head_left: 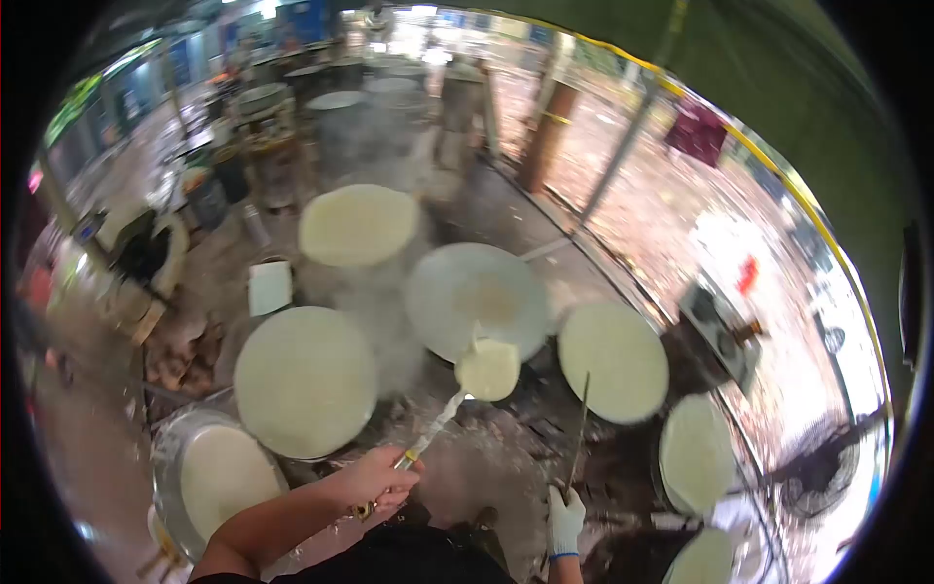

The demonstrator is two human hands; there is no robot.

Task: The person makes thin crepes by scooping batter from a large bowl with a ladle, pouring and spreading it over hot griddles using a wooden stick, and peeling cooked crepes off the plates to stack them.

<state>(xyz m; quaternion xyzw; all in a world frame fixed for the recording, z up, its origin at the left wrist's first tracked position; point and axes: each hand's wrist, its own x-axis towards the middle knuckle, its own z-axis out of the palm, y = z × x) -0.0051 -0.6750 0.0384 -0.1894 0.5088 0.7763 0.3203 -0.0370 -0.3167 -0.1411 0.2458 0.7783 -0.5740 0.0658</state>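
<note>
My bare left hand (384, 477) is closed around the handle of a long ladle (488, 370). The ladle's bowl is filled with pale, creamy liquid and hangs over the near edge of a wide grey pan (433, 311). A thin coating and a tan patch show inside that pan. My right hand (565, 521), in a white knitted glove, grips a thin dark stick (583, 433) that points up and away. Beyond the stick's tip is a round pan of pale liquid (613, 360). Left of my left arm stands a metal pot (170, 457) holding similar liquid.
More pale-filled round pans stand at the left (305, 383), behind (358, 226) and right (697, 456). Steam drifts between them. A white container (269, 288) sits at the left. A wooden post (551, 136) and a fan (822, 472) stand to the right.
</note>
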